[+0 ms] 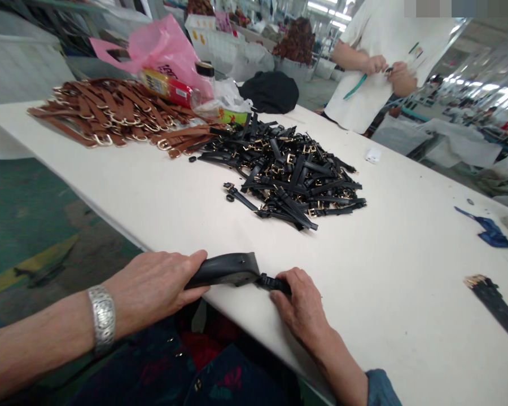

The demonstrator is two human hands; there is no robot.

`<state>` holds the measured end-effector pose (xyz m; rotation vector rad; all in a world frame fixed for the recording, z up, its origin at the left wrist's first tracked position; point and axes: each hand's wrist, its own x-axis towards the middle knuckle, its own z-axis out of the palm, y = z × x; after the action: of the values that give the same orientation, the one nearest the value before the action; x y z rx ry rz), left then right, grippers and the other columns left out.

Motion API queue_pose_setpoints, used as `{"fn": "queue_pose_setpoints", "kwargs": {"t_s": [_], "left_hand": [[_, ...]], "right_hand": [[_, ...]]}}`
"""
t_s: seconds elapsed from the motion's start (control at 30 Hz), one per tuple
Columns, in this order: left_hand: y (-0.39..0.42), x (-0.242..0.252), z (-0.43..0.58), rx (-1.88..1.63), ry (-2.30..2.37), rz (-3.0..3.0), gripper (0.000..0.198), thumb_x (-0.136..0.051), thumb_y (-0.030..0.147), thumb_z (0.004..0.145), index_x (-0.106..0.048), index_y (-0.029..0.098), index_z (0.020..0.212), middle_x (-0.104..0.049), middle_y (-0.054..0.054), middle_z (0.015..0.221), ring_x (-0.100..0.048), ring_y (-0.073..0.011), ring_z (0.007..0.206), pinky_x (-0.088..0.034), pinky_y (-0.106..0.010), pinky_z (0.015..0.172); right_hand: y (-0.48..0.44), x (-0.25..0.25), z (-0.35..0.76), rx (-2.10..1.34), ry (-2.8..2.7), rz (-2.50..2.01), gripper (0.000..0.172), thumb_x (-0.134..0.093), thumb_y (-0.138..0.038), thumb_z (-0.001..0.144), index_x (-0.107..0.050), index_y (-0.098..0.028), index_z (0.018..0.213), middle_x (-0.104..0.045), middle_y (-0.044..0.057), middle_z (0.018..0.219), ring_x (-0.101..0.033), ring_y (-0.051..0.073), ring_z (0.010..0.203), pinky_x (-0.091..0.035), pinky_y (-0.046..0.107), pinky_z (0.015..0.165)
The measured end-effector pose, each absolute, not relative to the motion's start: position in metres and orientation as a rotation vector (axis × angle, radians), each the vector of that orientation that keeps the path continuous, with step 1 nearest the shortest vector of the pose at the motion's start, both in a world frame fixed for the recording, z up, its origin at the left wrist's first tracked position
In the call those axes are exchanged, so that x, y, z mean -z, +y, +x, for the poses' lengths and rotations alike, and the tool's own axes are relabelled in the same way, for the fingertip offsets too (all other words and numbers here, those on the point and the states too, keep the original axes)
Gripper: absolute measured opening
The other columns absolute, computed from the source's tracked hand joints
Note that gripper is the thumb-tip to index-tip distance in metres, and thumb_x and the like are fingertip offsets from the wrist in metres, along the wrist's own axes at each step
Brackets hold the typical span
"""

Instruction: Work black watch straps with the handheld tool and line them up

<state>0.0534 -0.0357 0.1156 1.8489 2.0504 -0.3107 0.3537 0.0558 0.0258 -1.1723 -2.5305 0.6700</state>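
Note:
My left hand [161, 282] is wrapped round the handle of a black hand-held tool [226, 269] with a curved body and a broader head; its exact kind is unclear. That head points right, at the end of a short black strap [275, 283] near the table's front edge. Thumb and fingers of my right hand [302, 304] are closed on this strap, hiding part of it. Beyond both hands lies a heap of black straps [296, 169] with small gold buckles.
Brown buckled straps [114, 110] are piled at the far left, beside a pink plastic bag [161, 48] and a red-capped jar [173, 90]. A black cap-like cloth [271, 92] lies behind. More black straps [497, 307] lie at right. Across the white table [406, 237] stands a person [364, 84].

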Motion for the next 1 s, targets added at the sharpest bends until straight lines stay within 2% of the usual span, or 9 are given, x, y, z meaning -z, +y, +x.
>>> {"fn": "queue_pose_setpoints", "kwargs": {"t_s": [0.2,0.3,0.4,0.5,0.6,0.8,1.0], "left_hand": [[-0.040,-0.099,0.041,0.136,2.043,1.836,0.043,-0.056,0.057,0.094,-0.075,0.024,0.115,-0.087,-0.017,0.097,-0.084,-0.0412,0.094,-0.058,-0.049,0.081],[-0.042,-0.083,0.036,0.028,2.051,1.813,0.039,-0.056,0.056,0.096,-0.076,0.026,0.111,-0.086,-0.013,0.093,-0.083,-0.0412,0.090,-0.057,-0.049,0.079],[-0.043,-0.071,0.033,-0.022,2.065,1.825,0.036,-0.057,0.054,0.099,-0.076,0.028,0.113,-0.084,-0.009,0.091,-0.082,-0.0399,0.088,-0.056,-0.048,0.079],[-0.043,-0.071,0.033,-0.054,2.071,1.854,0.036,-0.054,0.052,0.101,-0.075,0.028,0.117,-0.083,-0.010,0.089,-0.082,-0.0380,0.086,-0.056,-0.047,0.078],[-0.040,-0.077,0.034,-0.001,2.056,1.843,0.036,-0.050,0.048,0.102,-0.074,0.027,0.117,-0.084,-0.011,0.087,-0.082,-0.0384,0.085,-0.056,-0.046,0.076],[-0.042,-0.078,0.036,0.071,2.024,1.847,0.041,-0.047,0.051,0.100,-0.073,0.025,0.118,-0.087,-0.020,0.093,-0.084,-0.0438,0.089,-0.058,-0.051,0.076],[-0.044,-0.093,0.039,0.189,2.147,1.814,0.041,-0.039,0.049,0.104,-0.071,0.027,0.118,-0.090,-0.013,0.101,-0.086,-0.0409,0.095,-0.060,-0.047,0.079]], "right_hand": [[0.057,-0.010,0.351,-0.695,-2.454,-1.066,0.018,-0.073,-0.017,0.097,-0.073,-0.024,0.113,-0.078,0.007,0.103,-0.074,0.026,0.095,-0.058,0.037,0.085],[0.058,-0.007,0.345,-0.692,-2.464,-1.058,0.019,-0.077,-0.019,0.095,-0.075,-0.025,0.113,-0.080,0.006,0.102,-0.076,0.025,0.095,-0.059,0.035,0.085],[0.060,-0.008,0.339,-0.708,-2.478,-1.096,0.021,-0.080,-0.022,0.096,-0.079,-0.025,0.116,-0.081,0.005,0.101,-0.078,0.024,0.092,-0.058,0.033,0.083],[0.061,-0.013,0.336,-0.740,-2.529,-1.147,0.022,-0.081,-0.028,0.097,-0.082,-0.026,0.118,-0.082,0.005,0.100,-0.080,0.024,0.091,-0.057,0.031,0.080],[0.062,-0.017,0.333,-0.749,-2.583,-1.185,0.016,-0.082,-0.032,0.097,-0.085,-0.027,0.112,-0.083,0.004,0.096,-0.080,0.025,0.089,-0.054,0.030,0.076],[0.064,-0.014,0.336,-0.682,-2.602,-1.159,0.012,-0.083,-0.032,0.096,-0.084,-0.028,0.107,-0.083,0.003,0.094,-0.079,0.024,0.086,-0.052,0.029,0.073],[0.059,-0.011,0.342,-0.637,-2.612,-1.039,0.016,-0.080,-0.030,0.096,-0.085,-0.028,0.111,-0.082,0.003,0.091,-0.080,0.023,0.080,-0.052,0.028,0.069]]}}
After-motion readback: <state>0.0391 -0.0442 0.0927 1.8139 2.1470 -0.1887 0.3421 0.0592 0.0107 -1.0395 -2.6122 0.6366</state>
